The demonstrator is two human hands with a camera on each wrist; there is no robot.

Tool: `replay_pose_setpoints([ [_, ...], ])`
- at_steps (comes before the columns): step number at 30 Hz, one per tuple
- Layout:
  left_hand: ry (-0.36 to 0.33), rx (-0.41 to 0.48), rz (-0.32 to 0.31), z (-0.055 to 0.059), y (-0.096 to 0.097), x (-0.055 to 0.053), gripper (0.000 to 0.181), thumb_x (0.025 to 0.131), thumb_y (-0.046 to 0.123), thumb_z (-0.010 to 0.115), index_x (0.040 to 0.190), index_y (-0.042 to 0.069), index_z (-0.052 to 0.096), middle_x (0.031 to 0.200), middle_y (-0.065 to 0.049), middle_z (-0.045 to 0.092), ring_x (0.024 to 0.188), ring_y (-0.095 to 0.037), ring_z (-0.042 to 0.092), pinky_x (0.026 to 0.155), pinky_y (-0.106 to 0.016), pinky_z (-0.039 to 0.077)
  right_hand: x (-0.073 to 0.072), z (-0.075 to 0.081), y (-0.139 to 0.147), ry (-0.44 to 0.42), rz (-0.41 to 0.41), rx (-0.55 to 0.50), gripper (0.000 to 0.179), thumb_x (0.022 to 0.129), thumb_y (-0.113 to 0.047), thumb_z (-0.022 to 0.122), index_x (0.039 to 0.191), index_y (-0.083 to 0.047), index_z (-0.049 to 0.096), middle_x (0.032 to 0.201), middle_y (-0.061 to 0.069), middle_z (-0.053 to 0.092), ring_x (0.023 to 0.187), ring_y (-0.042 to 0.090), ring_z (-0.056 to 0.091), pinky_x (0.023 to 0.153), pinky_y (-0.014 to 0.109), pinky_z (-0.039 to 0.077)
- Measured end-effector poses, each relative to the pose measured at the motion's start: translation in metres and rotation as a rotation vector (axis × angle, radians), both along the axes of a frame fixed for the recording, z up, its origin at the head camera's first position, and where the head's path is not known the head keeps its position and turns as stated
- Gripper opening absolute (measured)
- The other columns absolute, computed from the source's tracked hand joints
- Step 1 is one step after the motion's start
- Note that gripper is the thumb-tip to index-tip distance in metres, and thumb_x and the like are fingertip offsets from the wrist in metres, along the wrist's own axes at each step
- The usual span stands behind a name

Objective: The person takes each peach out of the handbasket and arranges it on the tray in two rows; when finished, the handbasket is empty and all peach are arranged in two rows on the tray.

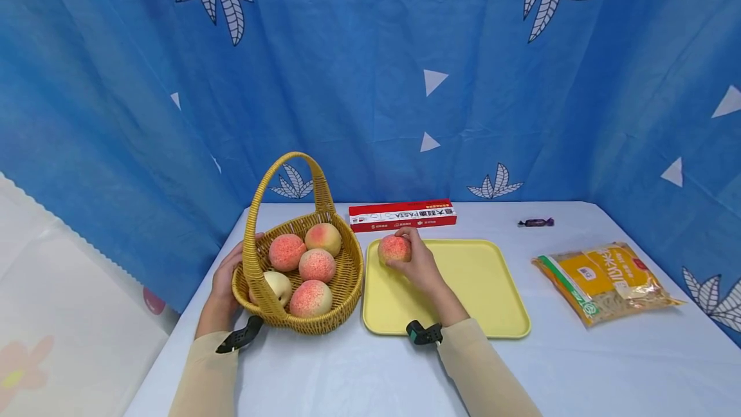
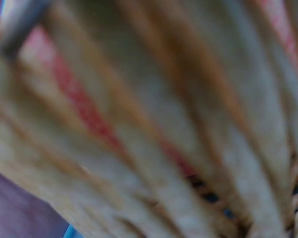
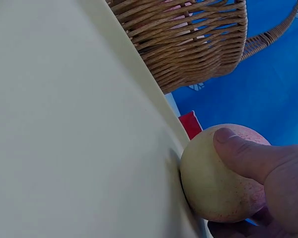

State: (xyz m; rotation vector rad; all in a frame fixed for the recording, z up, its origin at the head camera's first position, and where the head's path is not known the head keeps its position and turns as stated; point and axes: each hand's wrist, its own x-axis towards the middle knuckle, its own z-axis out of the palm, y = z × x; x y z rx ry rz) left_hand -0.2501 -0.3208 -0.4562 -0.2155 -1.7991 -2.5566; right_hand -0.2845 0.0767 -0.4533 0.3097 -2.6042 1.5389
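My right hand (image 1: 418, 264) holds a pink-and-yellow peach (image 1: 395, 250) between thumb and fingers at the left part of a yellow tray (image 1: 480, 288). In the right wrist view the peach (image 3: 218, 178) sits right against the tray surface (image 3: 79, 124), with the thumb across it. My left hand (image 1: 224, 278) rests along the outer left side of a woven basket (image 1: 344, 301) with a tall handle; its fingertips are partly hidden behind the handle. Several peaches (image 1: 317, 266) lie inside the basket. The left wrist view is filled by blurred basket weave (image 2: 154, 114).
A red pasta box (image 1: 402, 215) lies behind the tray. To the right are a yellow-and-clear food bag (image 1: 608, 282) and a small purple-wrapped candy (image 1: 536, 222). A blue curtain (image 1: 370, 82) hangs behind the white table (image 1: 347, 378).
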Motion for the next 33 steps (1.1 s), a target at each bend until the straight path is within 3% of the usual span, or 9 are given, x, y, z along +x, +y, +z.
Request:
replay_pose_setpoints([
  [12, -0.010, -0.004, 0.016, 0.002, 0.002, 0.003, 0.048, 0.106, 0.020, 0.042, 0.152, 0.005, 0.040, 0.139, 0.009, 0.052, 0.120, -0.004, 0.052, 0.092, -0.017, 0.050, 0.000, 0.001, 0.002, -0.018, 0.002, -0.001, 0.070, 0.083, -0.010, 0.081, 0.142, -0.014, 0.044, 0.142, 0.013, 0.053, 0.134, 0.033, 0.051, 0.108, 0.052, 0.046],
  [16, -0.008, -0.050, 0.036, 0.001, 0.003, 0.003, 0.047, 0.107, 0.021, 0.040, 0.151, 0.007, 0.041, 0.139, 0.010, 0.052, 0.122, -0.005, 0.050, 0.089, -0.016, 0.050, 0.000, 0.004, 0.002, -0.009, 0.001, 0.002, 0.069, 0.084, -0.013, 0.080, 0.142, -0.012, 0.045, 0.142, 0.014, 0.052, 0.132, 0.033, 0.052, 0.107, 0.051, 0.047],
  [19, -0.009, -0.067, 0.046, 0.001, 0.003, 0.002, 0.047, 0.107, 0.021, 0.037, 0.152, 0.006, 0.040, 0.140, 0.010, 0.051, 0.123, -0.004, 0.049, 0.088, -0.015, 0.049, 0.002, 0.008, 0.002, 0.016, -0.006, 0.018, 0.068, 0.084, -0.015, 0.080, 0.142, -0.012, 0.046, 0.143, 0.014, 0.051, 0.132, 0.033, 0.050, 0.105, 0.051, 0.049],
  [26, 0.006, -0.007, 0.016, 0.002, 0.004, 0.003, 0.042, 0.108, 0.016, 0.035, 0.148, 0.009, 0.048, 0.143, 0.006, 0.048, 0.117, -0.004, 0.053, 0.086, -0.015, 0.052, 0.006, 0.020, 0.001, 0.038, -0.005, 0.036, 0.065, 0.084, -0.019, 0.081, 0.140, -0.016, 0.049, 0.144, 0.013, 0.052, 0.132, 0.033, 0.046, 0.100, 0.053, 0.051],
  [33, 0.004, -0.003, 0.009, 0.003, 0.004, 0.003, 0.044, 0.108, 0.016, 0.035, 0.150, 0.005, 0.042, 0.138, 0.006, 0.051, 0.112, -0.004, 0.055, 0.086, -0.016, 0.052, 0.012, 0.035, -0.004, 0.088, 0.031, 0.007, 0.063, 0.084, -0.018, 0.080, 0.140, -0.017, 0.051, 0.144, 0.010, 0.052, 0.134, 0.036, 0.045, 0.097, 0.052, 0.054],
])
